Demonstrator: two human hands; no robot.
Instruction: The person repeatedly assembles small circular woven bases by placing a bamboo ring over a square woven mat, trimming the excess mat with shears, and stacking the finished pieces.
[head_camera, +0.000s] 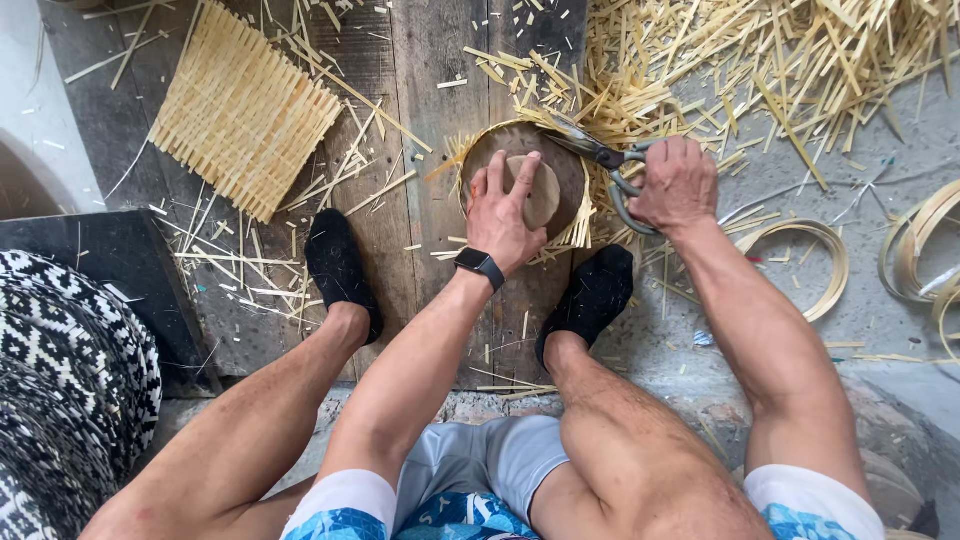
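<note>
The person sits over a floor of dark, weathered wooden planks (420, 120) that gives way at three o'clock to pale grey concrete (880, 300), both strewn with short cut slivers of straw-coloured bamboo, heaped thickest at one o'clock (760, 60). At the centre, slightly toward twelve o'clock, a round brown wooden mould (565, 170) sits on the planks with a fringe of pale woven strips sticking out around its rim. The left hand (505, 210) presses flat on a lighter wooden disc on top of the mould, fingers spread wide, a black watch on the wrist. The right hand (678, 185), at two o'clock, is closed around the grey handles of a pair of metal shears (600, 152), whose blades reach to the rim of the mould. A flat square woven bamboo mat (240, 110) lies at ten o'clock. Coiled hoops of thin bamboo strip (825, 255) rest on the concrete at three o'clock. A black-and-white patterned cushion (70, 370) fills eight o'clock. Both feet wear black socks (340, 270).
</note>
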